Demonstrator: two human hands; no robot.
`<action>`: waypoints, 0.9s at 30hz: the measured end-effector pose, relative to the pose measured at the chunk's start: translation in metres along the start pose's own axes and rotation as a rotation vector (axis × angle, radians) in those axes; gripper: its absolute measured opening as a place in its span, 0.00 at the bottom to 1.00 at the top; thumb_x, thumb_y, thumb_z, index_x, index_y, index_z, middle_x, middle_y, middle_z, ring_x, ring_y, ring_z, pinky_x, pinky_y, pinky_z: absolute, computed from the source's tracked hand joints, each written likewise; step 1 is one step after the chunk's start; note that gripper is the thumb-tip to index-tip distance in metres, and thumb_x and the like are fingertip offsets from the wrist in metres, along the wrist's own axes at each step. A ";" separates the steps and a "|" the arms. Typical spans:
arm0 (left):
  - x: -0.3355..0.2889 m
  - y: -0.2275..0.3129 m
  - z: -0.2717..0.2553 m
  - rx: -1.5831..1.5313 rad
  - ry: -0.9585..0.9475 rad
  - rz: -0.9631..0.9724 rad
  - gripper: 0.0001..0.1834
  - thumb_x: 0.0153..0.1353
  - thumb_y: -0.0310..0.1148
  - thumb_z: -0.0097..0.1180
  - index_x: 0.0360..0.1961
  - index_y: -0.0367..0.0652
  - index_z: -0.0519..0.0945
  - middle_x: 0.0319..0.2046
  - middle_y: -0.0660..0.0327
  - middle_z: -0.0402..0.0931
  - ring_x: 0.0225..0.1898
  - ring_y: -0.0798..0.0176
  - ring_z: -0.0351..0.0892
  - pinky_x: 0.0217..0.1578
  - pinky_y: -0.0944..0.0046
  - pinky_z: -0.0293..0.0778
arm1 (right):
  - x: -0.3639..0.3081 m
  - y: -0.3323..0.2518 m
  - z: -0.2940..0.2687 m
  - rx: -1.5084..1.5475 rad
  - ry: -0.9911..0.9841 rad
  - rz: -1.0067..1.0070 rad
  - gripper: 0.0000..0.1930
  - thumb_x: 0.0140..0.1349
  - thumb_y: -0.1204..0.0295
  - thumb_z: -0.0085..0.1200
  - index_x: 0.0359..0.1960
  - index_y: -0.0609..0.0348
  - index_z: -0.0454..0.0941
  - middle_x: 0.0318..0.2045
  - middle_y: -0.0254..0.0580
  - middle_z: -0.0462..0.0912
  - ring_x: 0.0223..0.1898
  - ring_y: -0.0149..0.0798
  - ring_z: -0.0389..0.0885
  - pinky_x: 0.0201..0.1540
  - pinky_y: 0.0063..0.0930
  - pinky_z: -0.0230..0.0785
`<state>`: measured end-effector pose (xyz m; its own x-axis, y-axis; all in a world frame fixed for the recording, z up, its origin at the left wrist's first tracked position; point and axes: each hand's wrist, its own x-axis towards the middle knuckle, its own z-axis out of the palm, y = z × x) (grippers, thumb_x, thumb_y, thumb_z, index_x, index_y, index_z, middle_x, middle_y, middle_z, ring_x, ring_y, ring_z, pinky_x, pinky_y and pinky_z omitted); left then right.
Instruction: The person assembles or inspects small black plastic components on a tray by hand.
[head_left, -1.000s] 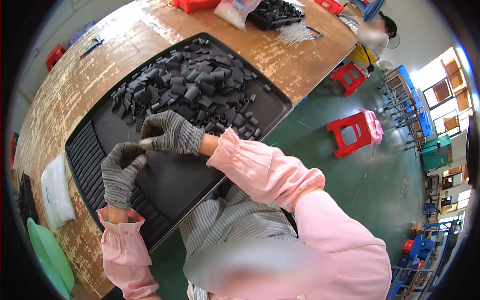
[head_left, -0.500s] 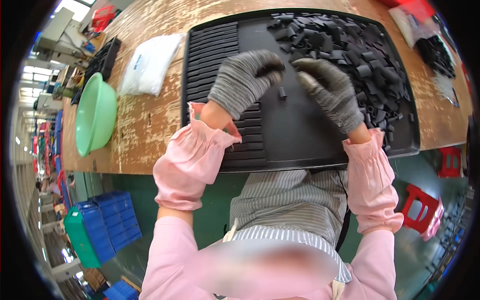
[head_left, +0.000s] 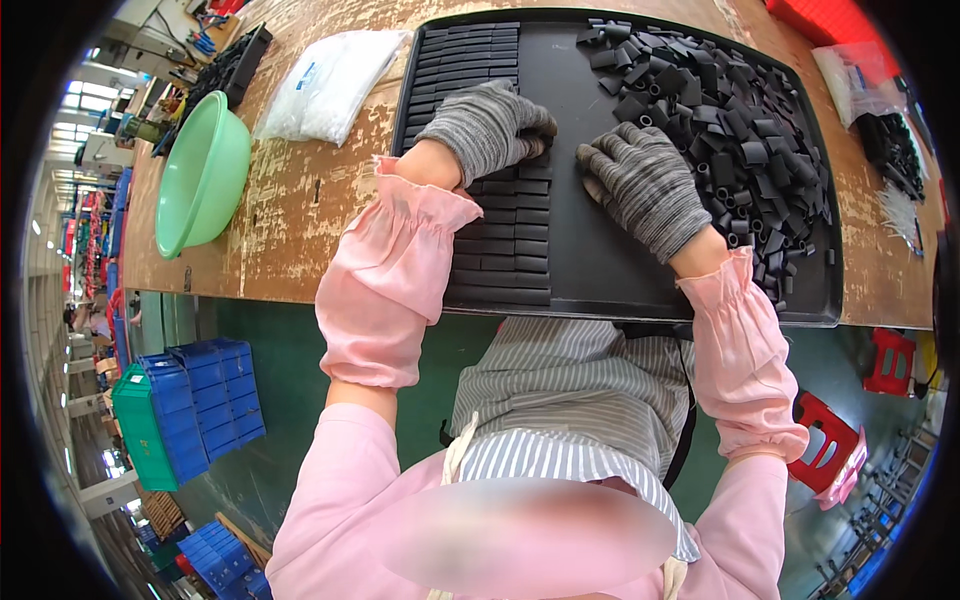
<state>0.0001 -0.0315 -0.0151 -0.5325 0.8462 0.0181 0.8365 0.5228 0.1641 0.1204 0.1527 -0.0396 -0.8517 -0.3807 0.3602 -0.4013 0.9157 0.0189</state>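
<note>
A wooden table (head_left: 290,225), its pale coating worn into rough, flaking patches, carries a broad black tray (head_left: 605,255) with a smooth, dull floor, a low raised rim and rounded corners. Below the table's left side are stacked blue crates (head_left: 215,400) with ribbed plastic walls. The person wears a striped cloth apron (head_left: 570,400) and pink sleeve covers (head_left: 390,275), gathered into ruffles at the wrists. Left of the tray lie a smooth, round, pale green basin (head_left: 240,165) and a crinkled, whitish plastic bag (head_left: 330,85).

The left hand (head_left: 485,125), in a grey knitted glove with darker fingertips, rests over the rows; its fingers curl down, thumb and forefinger close together at their right edge, and whether they pinch a piece I cannot tell. The right hand (head_left: 645,190), gloved alike, is above the bare middle beside the pile, fingers bent and narrow, their grip hidden.

Matte black tubes fill the tray: a loose pile (head_left: 740,140) on the right, some showing round hollow ends, and neat rows (head_left: 500,250) lying flat, side by side, on the left.
</note>
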 end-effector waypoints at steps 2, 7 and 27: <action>-0.005 0.002 -0.006 -0.027 -0.049 0.002 0.13 0.53 0.40 0.56 0.39 0.53 0.81 0.35 0.59 0.77 0.41 0.54 0.74 0.43 0.58 0.71 | 0.002 0.001 0.002 -0.033 -0.018 0.006 0.13 0.50 0.65 0.55 0.37 0.56 0.76 0.33 0.39 0.77 0.41 0.41 0.73 0.46 0.33 0.65; -0.014 0.007 -0.006 0.003 0.048 0.078 0.13 0.52 0.34 0.58 0.40 0.50 0.80 0.34 0.61 0.78 0.41 0.56 0.72 0.44 0.60 0.71 | -0.004 0.023 -0.010 0.302 0.324 0.170 0.10 0.52 0.66 0.58 0.35 0.54 0.78 0.31 0.40 0.78 0.35 0.42 0.77 0.39 0.32 0.70; -0.021 0.048 -0.008 0.220 0.130 0.273 0.20 0.52 0.36 0.58 0.48 0.45 0.75 0.50 0.57 0.71 0.52 0.51 0.70 0.52 0.56 0.66 | -0.035 0.081 -0.046 1.038 0.925 0.514 0.10 0.59 0.73 0.53 0.42 0.59 0.77 0.33 0.37 0.81 0.31 0.31 0.80 0.35 0.20 0.73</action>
<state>0.0507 -0.0248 -0.0002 -0.2860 0.9449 0.1590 0.9503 0.3010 -0.0793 0.1327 0.2462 -0.0074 -0.6196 0.5291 0.5798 -0.5245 0.2704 -0.8073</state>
